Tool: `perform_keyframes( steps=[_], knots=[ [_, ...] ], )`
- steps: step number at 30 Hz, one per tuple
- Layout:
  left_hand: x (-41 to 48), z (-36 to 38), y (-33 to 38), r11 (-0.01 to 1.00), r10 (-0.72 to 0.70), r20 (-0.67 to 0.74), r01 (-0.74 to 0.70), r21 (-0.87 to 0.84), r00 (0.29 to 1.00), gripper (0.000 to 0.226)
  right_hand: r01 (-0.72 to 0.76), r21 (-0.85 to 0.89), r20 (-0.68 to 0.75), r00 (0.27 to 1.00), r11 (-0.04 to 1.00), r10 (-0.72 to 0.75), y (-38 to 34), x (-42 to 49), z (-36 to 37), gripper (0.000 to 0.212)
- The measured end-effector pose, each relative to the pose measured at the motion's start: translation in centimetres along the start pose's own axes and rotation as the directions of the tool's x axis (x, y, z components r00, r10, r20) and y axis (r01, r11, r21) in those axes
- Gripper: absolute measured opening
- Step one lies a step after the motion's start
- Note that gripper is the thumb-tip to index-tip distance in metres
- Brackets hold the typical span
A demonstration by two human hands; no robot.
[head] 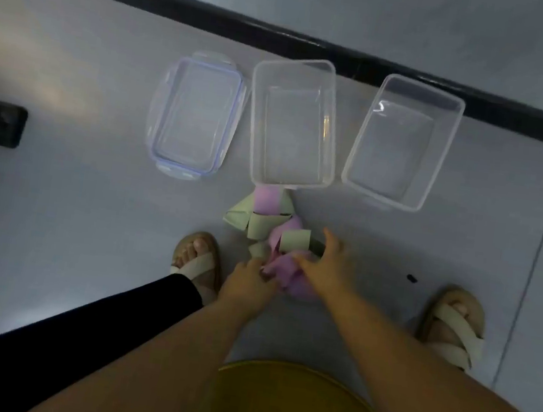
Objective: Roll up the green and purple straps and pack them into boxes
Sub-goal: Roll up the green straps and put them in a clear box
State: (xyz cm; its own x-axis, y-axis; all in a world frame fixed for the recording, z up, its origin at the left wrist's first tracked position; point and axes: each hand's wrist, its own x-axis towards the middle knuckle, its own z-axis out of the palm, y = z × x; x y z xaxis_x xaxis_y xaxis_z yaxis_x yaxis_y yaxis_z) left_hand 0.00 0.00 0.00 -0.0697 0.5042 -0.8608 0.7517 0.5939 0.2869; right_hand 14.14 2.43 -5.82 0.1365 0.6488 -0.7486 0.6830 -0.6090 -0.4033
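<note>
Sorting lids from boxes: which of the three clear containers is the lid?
The leftmost one: shallow, blue-trimmed, with latch tabs. The middle box and right box are deep, plain and empty.

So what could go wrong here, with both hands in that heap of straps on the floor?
1. The green and purple straps lie tangled in one heap, so pulling one free may drag others along or knot them.
2. The left hand and right hand work close to the middle box; a tug could push it out of line.
3. Both boxes are empty, and a loosely rolled strap may spring open once it is dropped in.
</note>
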Motion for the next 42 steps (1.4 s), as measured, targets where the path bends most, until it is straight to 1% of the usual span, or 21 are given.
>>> perform_keyframes(
  steps=[2, 4, 5, 8, 9, 11, 12, 15, 17, 20, 22, 23, 24, 26, 28, 30, 33, 35, 38, 40, 42],
  knots=[
    [-0.5, 0.3, -0.2, 0.999, 0.032, -0.01, -0.032, -0.011, 0.999, 0.044, 0.073, -0.062, -0.028, 0.997, 0.995, -0.074, -0.9, 0.1, 0.6, 0.088],
    [-0.8, 0.3, -0.5, 0.999, 0.021, -0.013, -0.021, -0.037, 1.0, 0.043, 0.112, -0.089, 0.015, 0.994, 0.99, -0.111, -1.5, 0.7, 1.0, 0.088],
    [-0.8, 0.2, -0.6, 0.997, 0.003, -0.019, -0.005, -0.072, 1.0, 0.044, 0.117, -0.093, 0.062, 0.992, 0.989, -0.112, -1.6, 1.1, 1.3, 0.081],
    [0.0, -0.5, -0.5, 0.971, -0.075, -0.026, 0.067, -0.228, 0.997, 0.049, 0.049, 0.006, 0.157, 0.986, 0.999, -0.05, -1.5, 1.2, 1.5, 0.033],
    [0.3, -0.9, 0.0, 0.956, -0.079, -0.024, 0.069, -0.286, 0.997, 0.049, 0.05, 0.072, 0.134, 0.989, 0.996, -0.059, -1.5, 0.6, 1.4, 0.023],
    [0.8, -1.5, 0.7, 0.91, -0.104, -0.019, 0.088, -0.406, 0.994, 0.05, 0.134, 0.164, 0.113, 0.982, 0.977, -0.153, -0.8, -0.7, 1.0, 0.009],
    [0.9, -1.8, 1.1, 0.884, -0.121, -0.015, 0.1, -0.457, 0.993, 0.055, 0.166, 0.201, 0.12, 0.974, 0.965, -0.193, -0.3, -1.6, 0.6, 0.008],
    [0.4, -2.6, 1.6, 0.78, -0.227, 0.027, 0.198, -0.593, 0.974, 0.082, 0.264, 0.24, 0.192, 0.93, 0.934, -0.312, 0.4, -4.5, -1.3, 0.039],
    [-0.8, -3.2, 2.0, 0.709, -0.244, 0.032, 0.201, -0.676, 0.969, 0.097, 0.317, 0.256, 0.216, 0.902, 0.913, -0.373, -0.1, -6.1, -2.6, 0.047],
    [-3.3, -4.3, 2.6, 0.687, -0.2, -0.03, 0.118, -0.717, 0.979, 0.089, 0.397, 0.293, 0.227, 0.855, 0.87, -0.466, -2.2, -8.7, -4.7, 0.046],
    [-5.3, -5.4, 3.1, 0.568, -0.166, 0.041, 0.13, -0.812, 0.985, 0.094, 0.43, 0.329, 0.237, 0.824, 0.841, -0.515, -3.9, -11.0, -6.4, 0.039],
    [-6.7, -5.9, 3.7, 0.518, -0.101, 0.126, 0.161, -0.84, 0.987, 0.093, 0.45, 0.348, 0.241, 0.805, 0.822, -0.542, -4.8, -12.4, -7.5, 0.037],
    [-8.2, -6.3, 4.2, 0.488, -0.018, 0.205, 0.188, -0.852, 0.979, 0.079, 0.47, 0.359, 0.239, 0.789, 0.806, -0.567, -5.6, -13.8, -8.6, 0.036],
    [-11.0, -6.8, 4.9, 0.415, 0.121, 0.222, 0.154, -0.897, 0.968, 0.029, 0.504, 0.381, 0.214, 0.767, 0.775, -0.605, -6.8, -17.0, -10.7, 0.031],
    [-13.7, -7.2, 5.5, 0.393, 0.187, 0.114, 0.031, -0.919, 0.976, 0.019, 0.517, 0.425, 0.182, 0.756, 0.743, -0.629, -7.3, -20.3, -12.7, 0.031],
    [-17.2, -8.1, 6.2, 0.407, 0.235, -0.038, -0.134, -0.904, 0.971, 0.017, 0.533, 0.463, 0.172, 0.73, 0.708, -0.662, -7.4, -23.6, -14.4, 0.043],
    [-22.4, -9.3, 6.7, 0.468, 0.31, -0.283, -0.405, -0.785, 0.908, 0.014, 0.543, 0.524, 0.162, 0.693, 0.656, -0.703, -6.4, -28.1, -16.2, 0.056],
    [-25.4, -10.0, 7.0, 0.512, 0.382, -0.4, -0.551, -0.659, 0.833, 0.01, 0.55, 0.572, 0.045, 0.72, 0.609, -0.692, -5.3, -30.6, -17.2, 0.05],
    [-29.5, -10.4, 7.7, 0.54, 0.511, -0.498, -0.712, -0.448, 0.701, 0.01, 0.572, 0.628, -0.276, 0.798, 0.527, -0.536, -4.2, -33.1, -19.1, 0.025],
    [-32.2, -10.4, 8.3, 0.509, 0.596, -0.515, -0.786, -0.35, 0.616, 0.013, 0.583, 0.629, -0.403, 0.81, 0.513, -0.426, -3.9, -34.4, -20.6, 0.024],
    [-34.5, -10.0, 8.9, 0.47, 0.681, -0.515, -0.85, -0.237, 0.521, 0.02, 0.612, 0.623, -0.446, 0.789, 0.487, -0.422, -4.3, -36.0, -22.3, 0.032]
  ],
)
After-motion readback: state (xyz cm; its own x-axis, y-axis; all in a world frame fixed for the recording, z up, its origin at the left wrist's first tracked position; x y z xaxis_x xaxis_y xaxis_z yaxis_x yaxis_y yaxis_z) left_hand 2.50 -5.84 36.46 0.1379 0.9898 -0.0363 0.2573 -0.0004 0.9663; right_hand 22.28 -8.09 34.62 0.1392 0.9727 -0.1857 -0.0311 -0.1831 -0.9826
